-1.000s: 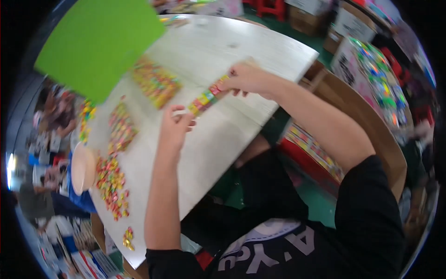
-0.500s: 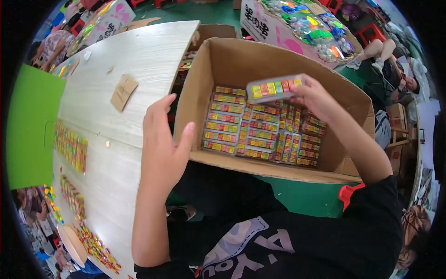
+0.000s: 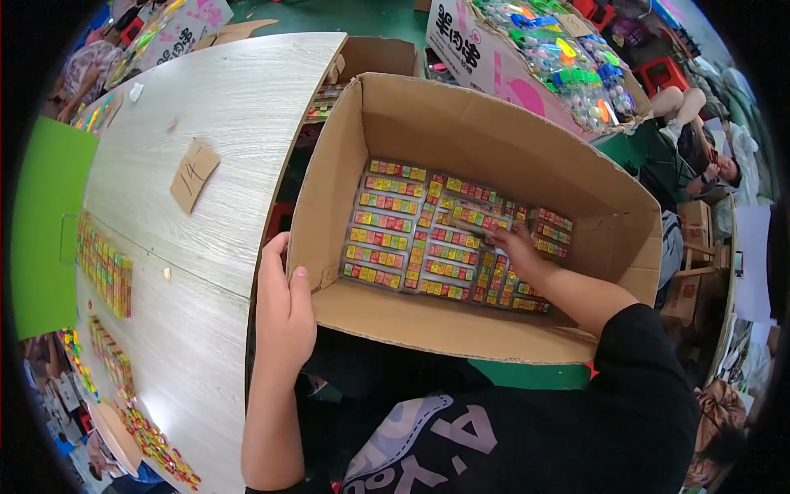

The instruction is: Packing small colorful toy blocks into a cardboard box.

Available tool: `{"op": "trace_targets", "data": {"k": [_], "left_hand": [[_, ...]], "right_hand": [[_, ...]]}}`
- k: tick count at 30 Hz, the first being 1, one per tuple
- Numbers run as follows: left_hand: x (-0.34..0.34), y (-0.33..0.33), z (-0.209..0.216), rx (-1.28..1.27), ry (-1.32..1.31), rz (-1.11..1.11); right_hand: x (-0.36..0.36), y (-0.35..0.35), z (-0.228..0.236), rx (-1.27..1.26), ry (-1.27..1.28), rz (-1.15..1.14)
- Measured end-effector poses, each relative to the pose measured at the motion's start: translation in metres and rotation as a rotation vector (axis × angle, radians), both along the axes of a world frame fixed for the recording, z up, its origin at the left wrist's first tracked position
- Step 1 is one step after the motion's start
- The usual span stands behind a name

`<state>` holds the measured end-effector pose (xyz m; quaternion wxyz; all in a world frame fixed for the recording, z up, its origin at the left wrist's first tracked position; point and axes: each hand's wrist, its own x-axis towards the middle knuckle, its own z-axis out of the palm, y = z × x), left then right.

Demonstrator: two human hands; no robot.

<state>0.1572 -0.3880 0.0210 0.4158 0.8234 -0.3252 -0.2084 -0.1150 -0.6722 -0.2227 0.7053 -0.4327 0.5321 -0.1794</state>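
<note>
A large cardboard box (image 3: pixel 461 329) stands before me with its top flaps apart. Inside lie rows of clear plastic packs (image 3: pixel 383 202), each showing small yellow, red and green pieces. My right hand (image 3: pixel 522 255) reaches down into the box, fingers closed on the end of one such pack (image 3: pixel 473 216). That pack lies low over the others, slightly tilted; whether it touches them I cannot tell. My left hand (image 3: pixel 284 305) grips the box's near left corner, thumb on the near side and fingers partly hidden by the wall.
On the left, a pale table (image 3: pixel 214 247) holds a cardboard scrap (image 3: pixel 194 175), stacked rows of colourful pieces (image 3: pixel 105 263) and a loose pile (image 3: pixel 156 445). A carton of bright plastic items (image 3: pixel 568 66) stands beyond the box. A person (image 3: pixel 699 136) sits at the far right.
My right hand has lowered the pack from above into the box. My left hand has gone from raised and spread to holding the box's corner. The view has shifted slightly.
</note>
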Motion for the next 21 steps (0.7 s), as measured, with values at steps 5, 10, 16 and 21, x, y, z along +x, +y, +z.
{"op": "trace_targets", "data": {"k": [5, 10, 16, 21], "left_hand": [[-0.001, -0.001, 0.001, -0.004, 0.012, 0.017], [-0.001, -0.001, -0.001, 0.012, -0.001, 0.023], [-0.003, 0.001, -0.001, 0.018, -0.008, 0.048], [-0.004, -0.001, -0.001, 0.016, -0.006, 0.023]], "right_hand": [[0.018, -0.011, -0.02, 0.028, 0.08, -0.032], [0.028, -0.024, -0.019, -0.081, 0.29, 0.083], [0.037, -0.018, -0.004, -0.115, 0.388, 0.153], [0.031, -0.032, -0.037, -0.024, 0.429, 0.18]]}}
